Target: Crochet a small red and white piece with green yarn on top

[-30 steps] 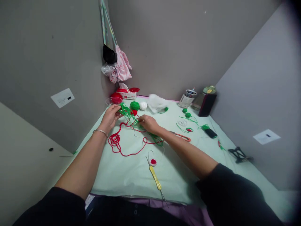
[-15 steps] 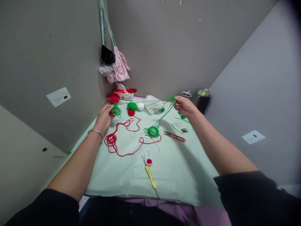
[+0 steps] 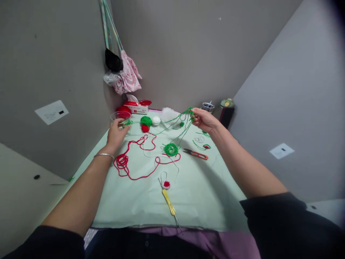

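My left hand (image 3: 116, 135) is at the far left of the table, its fingers closed around a small tangle of green yarn (image 3: 126, 123). It is beside a clear plastic bowl. My right hand (image 3: 204, 120) is raised at the right and pinches loops of the same yarn. Loose strands sag between the two hands. Other strands run from the right hand down to a round green coil (image 3: 171, 149) on the cloth. Behind the strands sit a green yarn ball (image 3: 146, 121), a white ball (image 3: 156, 121) and a small red ball (image 3: 145, 128).
Red yarn (image 3: 122, 161) lies loosely looped at left. Orange-handled thread snips (image 3: 196, 154) rest right of the coil. A yellow-handled crochet hook (image 3: 168, 202) lies in front by a small red-and-white crocheted piece (image 3: 166, 184). A tissue box (image 3: 137, 108) and white stuffing (image 3: 168, 114) are at the back.
My left hand has lowered a little toward the table with its tangle. The strands between my hands, taut before, now hang slacker. The whole view has shifted slightly.
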Available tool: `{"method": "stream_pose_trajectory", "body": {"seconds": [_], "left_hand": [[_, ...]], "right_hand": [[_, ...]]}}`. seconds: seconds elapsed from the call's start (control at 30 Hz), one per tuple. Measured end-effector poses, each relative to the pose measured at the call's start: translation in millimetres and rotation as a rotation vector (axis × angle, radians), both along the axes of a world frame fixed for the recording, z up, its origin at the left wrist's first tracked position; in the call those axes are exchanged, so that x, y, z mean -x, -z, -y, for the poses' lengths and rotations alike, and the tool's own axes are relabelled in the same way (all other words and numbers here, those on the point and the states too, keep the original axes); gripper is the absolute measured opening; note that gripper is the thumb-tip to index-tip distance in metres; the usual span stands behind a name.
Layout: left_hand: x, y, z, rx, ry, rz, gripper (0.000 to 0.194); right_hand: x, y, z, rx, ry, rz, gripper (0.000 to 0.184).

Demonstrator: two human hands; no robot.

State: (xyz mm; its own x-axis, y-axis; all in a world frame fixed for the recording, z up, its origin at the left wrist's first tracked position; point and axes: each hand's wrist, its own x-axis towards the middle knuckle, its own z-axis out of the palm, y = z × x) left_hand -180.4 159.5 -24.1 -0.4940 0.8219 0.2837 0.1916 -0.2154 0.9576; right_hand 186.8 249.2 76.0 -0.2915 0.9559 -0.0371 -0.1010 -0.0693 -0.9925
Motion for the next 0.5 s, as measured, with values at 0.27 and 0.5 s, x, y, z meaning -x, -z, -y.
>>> {"method": "stream_pose_trajectory", "body": {"seconds": [0.27, 0.5], "left_hand": [[-59, -16.3, 11, -0.039, 0.256, -0.258, 0.011], [-128, -10.5, -14, -0.003, 0.625, -0.36, 0.024]], "right_hand": [[26, -10.2, 17, -0.021, -0.126, -0.011, 0.025], [45, -19.8, 22, -0.071, -0.186, 0.009, 0.033]]}}
